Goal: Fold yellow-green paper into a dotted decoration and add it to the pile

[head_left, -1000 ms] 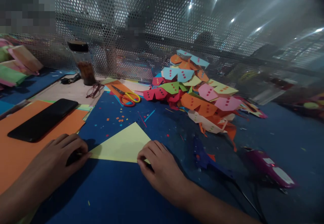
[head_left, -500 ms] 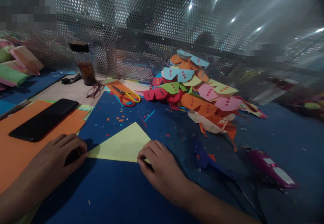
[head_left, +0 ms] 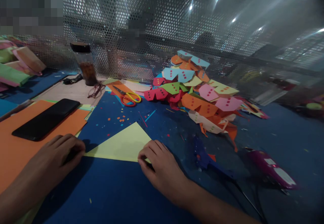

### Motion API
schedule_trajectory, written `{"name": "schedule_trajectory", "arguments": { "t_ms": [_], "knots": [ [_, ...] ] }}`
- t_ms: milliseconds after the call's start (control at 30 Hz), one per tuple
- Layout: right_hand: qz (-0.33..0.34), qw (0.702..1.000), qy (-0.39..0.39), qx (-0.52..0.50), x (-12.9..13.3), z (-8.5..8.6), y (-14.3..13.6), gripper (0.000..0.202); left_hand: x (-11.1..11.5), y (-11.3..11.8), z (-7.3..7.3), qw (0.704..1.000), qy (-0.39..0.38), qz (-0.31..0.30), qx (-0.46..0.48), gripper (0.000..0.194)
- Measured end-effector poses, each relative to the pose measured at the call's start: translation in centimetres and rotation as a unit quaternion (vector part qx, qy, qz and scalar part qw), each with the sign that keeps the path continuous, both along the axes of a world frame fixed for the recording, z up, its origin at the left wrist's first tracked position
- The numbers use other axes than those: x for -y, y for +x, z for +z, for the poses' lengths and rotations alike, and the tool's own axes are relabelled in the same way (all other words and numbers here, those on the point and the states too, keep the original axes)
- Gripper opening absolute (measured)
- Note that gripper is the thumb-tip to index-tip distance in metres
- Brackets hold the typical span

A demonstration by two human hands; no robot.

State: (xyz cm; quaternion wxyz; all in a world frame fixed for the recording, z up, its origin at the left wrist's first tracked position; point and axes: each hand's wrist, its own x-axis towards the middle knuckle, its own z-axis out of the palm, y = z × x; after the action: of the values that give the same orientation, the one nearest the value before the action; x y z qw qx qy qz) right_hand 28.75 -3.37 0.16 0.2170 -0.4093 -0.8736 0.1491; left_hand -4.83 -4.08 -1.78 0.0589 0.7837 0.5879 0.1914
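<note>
A pale yellow sheet of paper [head_left: 121, 145], folded into a triangle, lies on the blue table with its long edge toward me. My right hand [head_left: 159, 170] pinches its right corner between thumb and fingers, covering that corner. At the other end, my left hand [head_left: 62, 158] is curled with thumb and fingertips close together. It sits just beside the left tip, which shows uncovered, and I see nothing in its fingers.
A black phone [head_left: 47, 119] rests on orange paper [head_left: 15, 156] at left. Scissors [head_left: 129, 99], glasses [head_left: 96, 89] and a drink bottle [head_left: 87, 67] stand farther back. Folded paper shapes [head_left: 199, 101] are heaped centre-right, near a blue corded glue gun [head_left: 202, 156] and a purple device [head_left: 273, 168].
My left hand has drawn slightly left from the paper's left tip, which now shows more. My right hand stays at the right corner. The view has shifted a little.
</note>
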Motion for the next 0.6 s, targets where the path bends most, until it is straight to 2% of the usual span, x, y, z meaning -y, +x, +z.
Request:
{"name": "schedule_trajectory", "arguments": {
  "t_ms": [167, 300, 367, 433, 600],
  "knots": [
    [0.002, 1.0, 0.008, -0.004, -0.1, -0.2, 0.0, 0.01, 0.2, 0.2, -0.2, 1.0, 0.029, -0.005, -0.005, 0.016],
    [0.004, 1.0, 0.012, -0.005, -0.2, -0.4, 0.1, 0.009, 0.8, 0.8, 0.0, 0.993, 0.119, -0.007, -0.007, 0.017],
    [0.004, 1.0, 0.007, -0.004, -0.1, -0.4, 0.1, 0.009, 1.1, 1.5, 0.4, 0.986, 0.155, -0.062, -0.01, 0.013],
    [0.004, 1.0, 0.002, -0.006, -0.1, -0.3, 0.1, 0.007, 1.2, 2.5, 0.9, 0.978, 0.153, -0.14, -0.011, 0.012],
    [0.002, 1.0, -0.007, -0.001, 0.0, -0.2, 0.1, 0.002, 0.5, 5.4, 2.3, 0.971, 0.095, -0.217, -0.004, 0.022]
  ]
}}
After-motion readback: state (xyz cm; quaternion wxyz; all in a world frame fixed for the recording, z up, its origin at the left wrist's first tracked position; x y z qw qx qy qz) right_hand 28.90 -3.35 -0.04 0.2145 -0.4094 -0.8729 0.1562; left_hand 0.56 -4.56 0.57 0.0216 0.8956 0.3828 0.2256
